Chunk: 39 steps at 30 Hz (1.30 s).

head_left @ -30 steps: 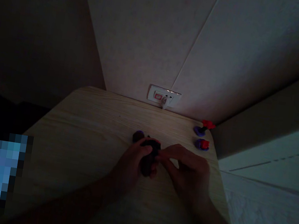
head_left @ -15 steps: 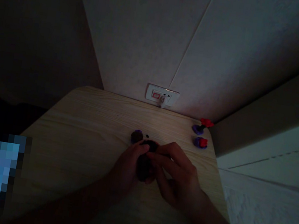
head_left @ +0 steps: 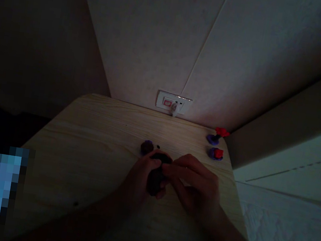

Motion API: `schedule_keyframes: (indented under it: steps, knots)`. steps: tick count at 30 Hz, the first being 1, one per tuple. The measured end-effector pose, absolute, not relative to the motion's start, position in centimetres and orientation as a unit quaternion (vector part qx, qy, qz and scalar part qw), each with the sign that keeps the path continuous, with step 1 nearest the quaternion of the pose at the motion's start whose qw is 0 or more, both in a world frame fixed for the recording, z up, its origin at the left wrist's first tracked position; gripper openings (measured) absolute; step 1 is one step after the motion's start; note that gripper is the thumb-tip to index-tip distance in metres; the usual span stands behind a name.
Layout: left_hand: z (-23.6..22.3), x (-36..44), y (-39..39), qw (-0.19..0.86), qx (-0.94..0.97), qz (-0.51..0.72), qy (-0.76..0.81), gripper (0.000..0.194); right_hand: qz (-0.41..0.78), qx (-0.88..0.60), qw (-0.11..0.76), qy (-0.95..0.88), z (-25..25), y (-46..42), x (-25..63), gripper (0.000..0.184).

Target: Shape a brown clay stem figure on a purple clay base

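Note:
In dim light, my left hand (head_left: 138, 179) is closed around a dark lump (head_left: 155, 176) that looks like modelling clay, held just above a light wooden table (head_left: 93, 146). My right hand (head_left: 195, 186) meets it from the right, fingertips pinched against the lump's upper side. Just beyond the hands a small dark ball with a purple top (head_left: 147, 146) lies on the table, with a tiny dark crumb beside it.
Two small purple-and-red clay figures (head_left: 216, 136) (head_left: 216, 153) stand at the table's far right corner. A white wall socket with a plug (head_left: 173, 103) sits on the wall behind. A blurred blue patch fills the lower left. A pale bed surface lies on the right.
My right hand's fingers shifted slightly on the lump, from reaching over it to pinching its upper right side. The left hand kept its hold. The view moved a little.

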State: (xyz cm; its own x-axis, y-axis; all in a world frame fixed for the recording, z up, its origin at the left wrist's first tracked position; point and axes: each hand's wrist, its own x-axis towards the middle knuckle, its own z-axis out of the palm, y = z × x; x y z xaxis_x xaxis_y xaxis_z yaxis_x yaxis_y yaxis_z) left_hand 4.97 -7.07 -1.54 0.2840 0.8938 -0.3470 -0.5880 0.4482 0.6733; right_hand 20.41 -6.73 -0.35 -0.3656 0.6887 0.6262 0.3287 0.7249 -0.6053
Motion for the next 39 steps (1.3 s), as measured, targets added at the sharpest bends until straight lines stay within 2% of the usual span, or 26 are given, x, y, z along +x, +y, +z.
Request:
schedule_keyframes:
  steps: [4,8,18,25,32,39]
  knots:
    - [-1.4,4.9,-7.1,0.795,0.178,0.472,0.338,0.027,0.17,-0.322,0.453,-0.814,-0.4,-6.8,20.5,0.023]
    - [-1.3,4.8,-6.9,0.824,0.141,0.446,0.321,0.022,0.142,-0.376,0.445,-0.8,-0.4,-6.6,20.4,0.004]
    - [-2.2,4.5,-6.4,0.834,0.151,0.429,0.312,0.031,0.013,-0.338,0.401,-0.851,-0.5,-7.0,20.7,0.01]
    - [-1.7,4.3,-6.7,0.784,0.201,0.479,0.34,0.038,0.094,-0.403,0.405,-0.815,-0.8,-7.0,20.4,0.006]
    - [-1.5,4.3,-6.7,0.762,0.209,0.471,0.392,0.024,0.159,-0.409,0.421,-0.794,-0.9,-6.8,19.8,0.007]
    - [-1.7,4.2,-7.0,0.767,0.201,0.471,0.387,0.027,0.16,-0.366,0.448,-0.8,-1.3,-6.9,19.7,0.02]
